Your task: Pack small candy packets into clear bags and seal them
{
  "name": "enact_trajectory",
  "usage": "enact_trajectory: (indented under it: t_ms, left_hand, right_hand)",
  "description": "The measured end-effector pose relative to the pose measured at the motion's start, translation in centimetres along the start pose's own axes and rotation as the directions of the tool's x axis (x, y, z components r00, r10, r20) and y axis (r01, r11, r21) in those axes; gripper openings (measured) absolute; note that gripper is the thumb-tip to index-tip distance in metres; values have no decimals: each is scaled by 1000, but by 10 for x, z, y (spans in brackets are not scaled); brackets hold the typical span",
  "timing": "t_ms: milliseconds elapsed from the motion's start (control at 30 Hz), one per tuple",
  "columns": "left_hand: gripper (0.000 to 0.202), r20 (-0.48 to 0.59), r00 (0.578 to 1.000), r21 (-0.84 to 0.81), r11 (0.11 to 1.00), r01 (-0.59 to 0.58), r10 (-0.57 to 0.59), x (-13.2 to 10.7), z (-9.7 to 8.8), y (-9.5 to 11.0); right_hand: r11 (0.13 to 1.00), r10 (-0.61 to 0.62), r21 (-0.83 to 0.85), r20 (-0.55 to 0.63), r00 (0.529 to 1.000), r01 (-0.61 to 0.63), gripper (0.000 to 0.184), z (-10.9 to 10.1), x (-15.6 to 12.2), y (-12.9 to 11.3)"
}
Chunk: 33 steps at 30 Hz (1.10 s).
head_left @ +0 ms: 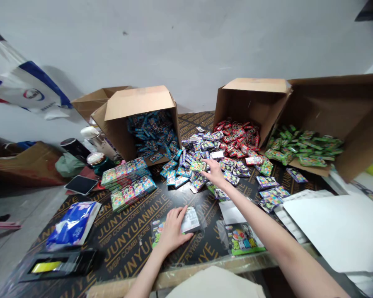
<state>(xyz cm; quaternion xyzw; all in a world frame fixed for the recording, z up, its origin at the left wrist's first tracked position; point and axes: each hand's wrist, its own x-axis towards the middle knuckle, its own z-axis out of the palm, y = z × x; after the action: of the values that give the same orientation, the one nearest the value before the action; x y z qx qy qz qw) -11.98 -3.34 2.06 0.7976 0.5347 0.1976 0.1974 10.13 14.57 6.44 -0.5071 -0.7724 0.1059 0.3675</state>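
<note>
Packets (207, 145) in purple, blue, red and green wrappers lay heaped across the far middle of the surface (170, 199). At the near side of that heap, the right hand (214, 173) had thumb and fingertips pinched on the right end of one small green packet (197, 166). The left hand (173, 229) lay well apart from it in the near middle, thumb spread away from the fingers, resting over a clear-wrapped pack (158, 231).

Good handling seemed to call for a light pinch at the packet's end, so that the wrapper would not crease and neighbouring pieces would not be dragged along. Lifting it straight up looked safer than sliding it over the others, with the left palm bearing just enough weight to stop the pack slipping.

Gold capitals on the dark surface read JUNYUANMUYE and WBP COMBI CORE F-F PLYWOOD, repeated in slanting rows. A white label (190, 219) with a barcode showed to the right of the left fingers; its small print could not be read. To the right, a second pack (241, 238) carried large printed characters, too blurred to read with confidence. At the far left, a white bag (39, 89) bore a red and blue logo with unreadable lettering. White writing on a blue pouch (73, 225) at the left was likewise unclear.
</note>
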Motion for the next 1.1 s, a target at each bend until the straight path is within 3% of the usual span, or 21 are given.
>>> enact_trajectory:
  t_ms: [167,267,367,533,667,767,800,867,967,1033,1100]
  left_hand:
    - [88,-52,998,-7,1000,-24,23,-1,-8,3]
    - [89,-206,978,-12,999,-40,36,-2,-23,10]
    - [90,-372,926,-3,997,-79,72,-2,-39,19]
    - [73,-478,829,257,949,-182,289,-14,-42,26]
    - [59,-534,787,411,908,-77,308,-28,-33,25]
    - [63,-551,767,452,890,-56,328,-29,-35,28]
    - [65,-544,775,441,895,-63,322,-27,-37,30]
    - [70,-469,841,385,920,-80,270,-21,-42,34]
    - [76,-185,970,278,955,-103,158,-12,-42,34]
    - [76,-10,994,228,968,-105,110,-11,-35,28]
    - [76,79,994,187,978,-89,76,-11,-24,20]
  right_hand:
    - [992,-33,120,-90,995,44,46,-24,-46,-17]
    - [990,44,143,-183,982,-17,41,-35,-72,-15]
    - [979,125,185,-247,961,-80,35,-41,-90,-11]
    - [962,160,261,-284,945,-85,32,-45,-102,-24]
    - [969,120,243,-282,952,-51,31,-48,-104,-39]
    - [967,110,254,-275,955,-38,29,-48,-105,-43]
    - [964,114,263,-270,956,-40,29,-47,-105,-43]
    - [956,128,290,-247,961,-53,30,-43,-107,-42]
    - [934,148,347,-160,976,-85,30,-31,-113,-40]
    - [913,149,392,-71,986,-110,28,-22,-116,-40]
    - [900,119,421,19,993,-116,33,-14,-115,-41]
